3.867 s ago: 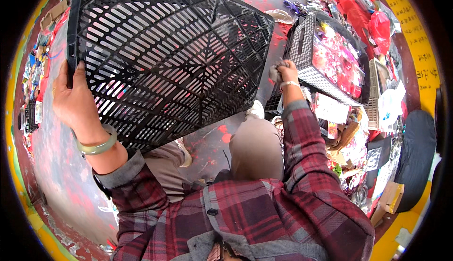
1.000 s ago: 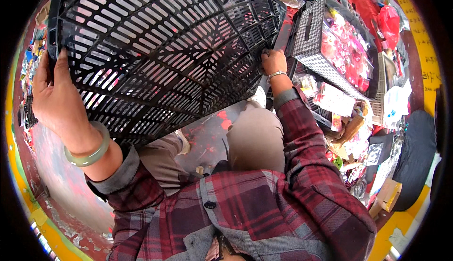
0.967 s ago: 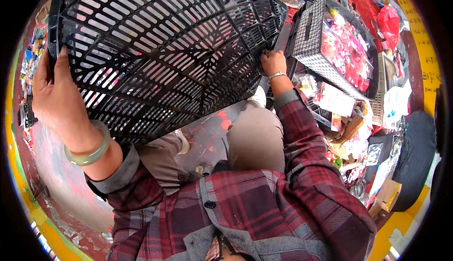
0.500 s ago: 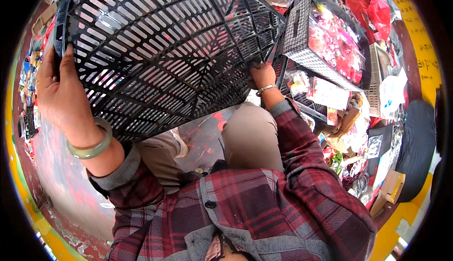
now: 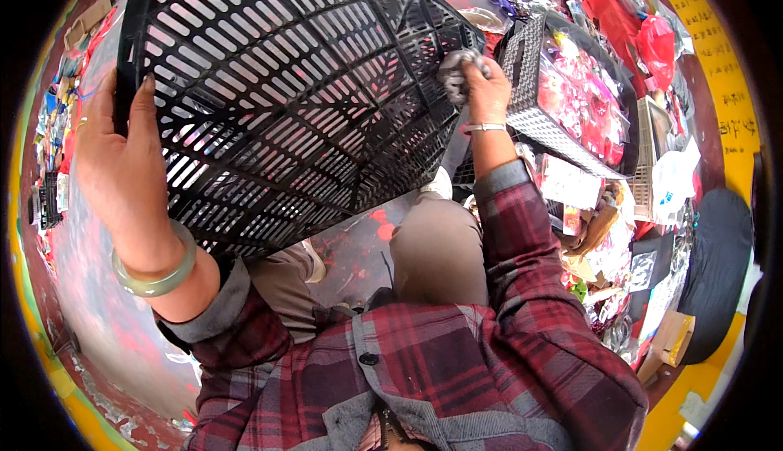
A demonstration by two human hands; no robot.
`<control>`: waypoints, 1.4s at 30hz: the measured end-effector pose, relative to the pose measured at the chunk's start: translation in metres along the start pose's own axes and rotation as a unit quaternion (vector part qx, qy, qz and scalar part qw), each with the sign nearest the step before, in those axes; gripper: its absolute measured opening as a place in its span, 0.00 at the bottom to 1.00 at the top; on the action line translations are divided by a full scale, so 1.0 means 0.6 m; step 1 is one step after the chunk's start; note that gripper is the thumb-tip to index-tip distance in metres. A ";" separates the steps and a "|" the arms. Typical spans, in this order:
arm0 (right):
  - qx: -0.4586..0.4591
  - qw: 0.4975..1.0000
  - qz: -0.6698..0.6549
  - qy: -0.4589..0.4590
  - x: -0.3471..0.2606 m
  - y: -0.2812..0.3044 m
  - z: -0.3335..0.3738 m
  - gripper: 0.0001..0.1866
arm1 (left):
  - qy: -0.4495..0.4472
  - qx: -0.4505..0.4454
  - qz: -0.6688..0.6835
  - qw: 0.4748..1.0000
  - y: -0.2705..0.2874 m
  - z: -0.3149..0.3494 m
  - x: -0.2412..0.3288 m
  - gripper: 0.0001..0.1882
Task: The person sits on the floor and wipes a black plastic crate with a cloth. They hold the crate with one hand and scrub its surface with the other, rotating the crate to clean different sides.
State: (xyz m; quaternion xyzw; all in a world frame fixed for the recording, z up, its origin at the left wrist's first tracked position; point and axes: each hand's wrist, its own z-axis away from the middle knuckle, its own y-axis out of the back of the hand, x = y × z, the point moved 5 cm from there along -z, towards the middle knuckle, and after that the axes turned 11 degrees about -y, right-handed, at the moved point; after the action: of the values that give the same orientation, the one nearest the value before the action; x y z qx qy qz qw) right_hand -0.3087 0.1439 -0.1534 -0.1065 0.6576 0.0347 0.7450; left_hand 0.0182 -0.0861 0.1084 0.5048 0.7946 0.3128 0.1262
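Black slatted plastic fills the upper left of the head view: a large black plastic lattice crate (image 5: 294,92), tipped so that its open-work base faces the camera, held up above the person's lap. The left hand (image 5: 122,165) clamps the crate's left rim, fingers curled over the edge, a pale green bangle (image 5: 155,276) on the wrist. The right hand (image 5: 481,88), up at the crate's right corner in the upper middle of the frame, has its grip closed around a crumpled grey cloth (image 5: 457,68) and presses it against the crate's wall.

Compared with half a second ago, the right hand has climbed from the crate's lower right edge to its upper right corner, and the cloth now shows in its fingers. Over the last few seconds the crate has also swung nearer and more to the left, while the left hand has kept its hold on the rim. I judge this to be a wiping stroke running along the crate's right side, with the left hand steadying and turning the crate.

To the right of the frame stands a second black lattice crate (image 5: 530,100) filled with pink and red packaged goods (image 5: 583,96), and more packets lie scattered at the right below it. The red-stained floor (image 5: 359,243) shows between the knees.
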 end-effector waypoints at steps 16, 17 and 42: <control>-0.029 0.872 0.428 0.236 -0.015 -0.120 0.041 0.13 | -0.038 0.058 -0.040 0.997 -0.021 0.002 -0.028 0.17; -0.066 0.898 0.391 0.191 -0.003 -0.117 0.021 0.13 | -0.038 0.045 -0.065 0.996 -0.025 0.000 -0.022 0.16; -0.082 0.982 0.165 -0.037 0.078 0.049 0.015 0.12 | -0.107 -0.064 0.277 0.953 -0.036 -0.005 0.122 0.27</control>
State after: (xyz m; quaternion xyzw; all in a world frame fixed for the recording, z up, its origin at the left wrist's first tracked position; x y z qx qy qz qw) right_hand -0.2995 0.1705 -0.2018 -0.0554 0.6334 0.2149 0.7413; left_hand -0.0325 -0.0292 0.1060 0.7262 0.5838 0.3299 0.1516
